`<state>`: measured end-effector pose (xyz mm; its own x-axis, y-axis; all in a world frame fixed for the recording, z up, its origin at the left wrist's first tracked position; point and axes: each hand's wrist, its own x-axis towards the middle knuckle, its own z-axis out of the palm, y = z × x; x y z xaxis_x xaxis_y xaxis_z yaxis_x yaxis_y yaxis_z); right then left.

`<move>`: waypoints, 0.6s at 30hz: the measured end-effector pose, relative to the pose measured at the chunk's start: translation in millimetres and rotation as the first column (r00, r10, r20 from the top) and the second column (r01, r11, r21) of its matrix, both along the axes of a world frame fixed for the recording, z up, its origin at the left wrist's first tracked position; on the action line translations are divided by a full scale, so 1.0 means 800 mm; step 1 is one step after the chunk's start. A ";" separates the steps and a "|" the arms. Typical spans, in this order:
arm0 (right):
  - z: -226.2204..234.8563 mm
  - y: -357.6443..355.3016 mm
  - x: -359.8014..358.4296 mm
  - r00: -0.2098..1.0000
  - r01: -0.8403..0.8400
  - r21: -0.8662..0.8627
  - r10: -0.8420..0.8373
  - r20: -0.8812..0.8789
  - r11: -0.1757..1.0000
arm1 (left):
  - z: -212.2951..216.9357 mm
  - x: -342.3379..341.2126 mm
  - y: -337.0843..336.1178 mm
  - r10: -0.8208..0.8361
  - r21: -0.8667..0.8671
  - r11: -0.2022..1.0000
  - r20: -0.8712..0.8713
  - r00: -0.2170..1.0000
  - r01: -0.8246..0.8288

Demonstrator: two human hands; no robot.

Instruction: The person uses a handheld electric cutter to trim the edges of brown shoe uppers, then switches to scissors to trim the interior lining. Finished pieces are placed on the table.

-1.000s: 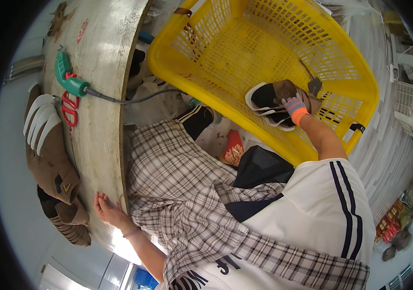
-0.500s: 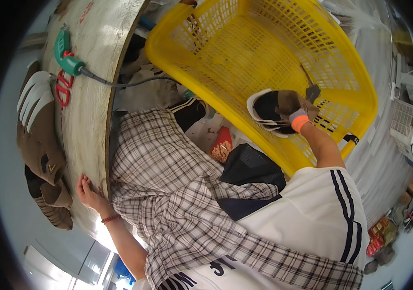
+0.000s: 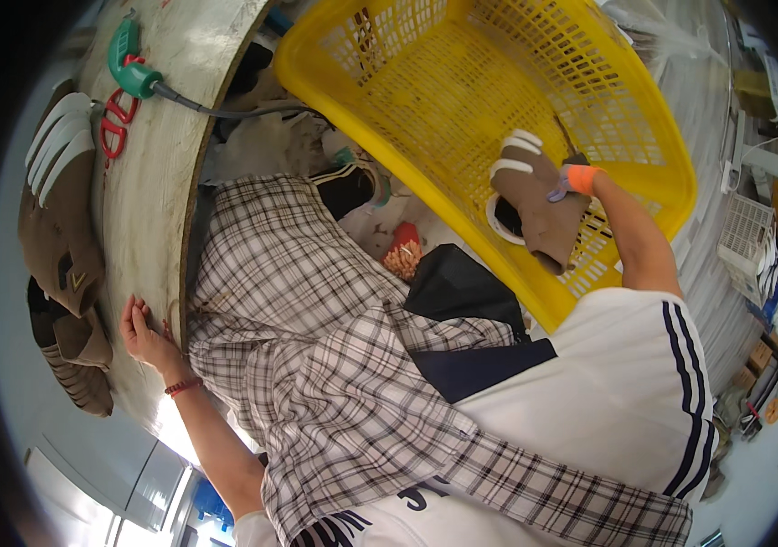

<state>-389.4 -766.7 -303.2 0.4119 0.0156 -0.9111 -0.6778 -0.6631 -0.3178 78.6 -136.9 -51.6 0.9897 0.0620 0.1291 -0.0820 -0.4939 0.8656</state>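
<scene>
My right hand [image 3: 578,180], in a purple and orange glove, grips a bundle of brown shoe uppers [image 3: 542,205] with white curved edges inside the yellow basket [image 3: 339,128]. Its fingertips are partly hidden against the brown material. A round white-rimmed opening with a dark inside shows at the bundle's left. My left hand [image 3: 145,339] lies at the near edge of the pale wooden table [image 3: 156,228], its fingers loosely bent and nothing seen in them. Beyond it on the table's left side is a stack of brown shoe uppers [image 3: 62,237] with white strips.
A green hand tool [image 3: 132,68] with a dark cord lies on the table next to red-handled scissors [image 3: 115,123]. The cord runs over the table edge toward the basket. A red packet of thin sticks [image 3: 402,251] sits between my lap and the basket. Shelved goods stand at the far right.
My right hand has lifted and turned the shoe uppers in the basket, so their brown side and white tips now show. The left hand stays at the table edge; the whole view has shifted slightly.
</scene>
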 end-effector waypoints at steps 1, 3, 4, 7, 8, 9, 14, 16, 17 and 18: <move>0.011 -0.007 -0.002 0.992 0.126 -0.009 -0.126 0.016 0.992 | 0.002 -0.003 -0.014 0.011 -0.007 1.000 0.014 1.000 -0.011; 0.044 0.008 -0.017 0.729 0.622 0.254 -0.667 0.157 0.740 | 0.022 -0.032 -0.057 0.071 0.037 0.996 0.118 0.991 -0.076; 0.062 0.014 -0.023 0.480 0.766 0.400 -0.861 0.167 0.504 | 0.029 -0.051 -0.081 0.096 0.051 0.993 0.167 0.981 -0.105; 0.128 0.041 0.008 -0.014 0.750 0.650 -0.979 0.205 0.126 | 0.038 -0.117 -0.133 -0.378 -0.024 0.923 0.131 0.916 0.385; 0.152 0.056 0.032 -0.107 0.693 0.716 -0.968 0.225 0.090 | 0.054 -0.144 -0.172 -0.572 0.115 0.819 0.077 0.816 0.563; 0.187 0.073 0.052 -0.199 0.637 0.768 -0.947 0.252 0.070 | 0.060 -0.161 -0.206 -0.767 0.196 0.637 0.062 0.639 0.745; 0.253 0.125 0.127 -0.046 0.550 0.587 -0.680 0.732 0.594 | 0.063 -0.211 -0.331 -0.977 0.081 0.211 -0.009 0.213 0.974; 0.279 0.149 0.152 -0.011 0.400 0.314 -0.339 0.941 0.861 | 0.057 -0.210 -0.342 -0.980 0.042 0.177 -0.086 0.181 0.983; 0.290 0.161 0.165 -0.038 0.317 0.186 -0.184 0.982 0.930 | 0.057 -0.205 -0.346 -0.992 0.099 0.063 -0.102 0.073 0.993; 0.295 0.175 0.172 -0.014 0.313 0.197 -0.203 0.979 0.929 | 0.054 -0.202 -0.345 -0.959 -0.215 0.188 -0.252 0.131 0.958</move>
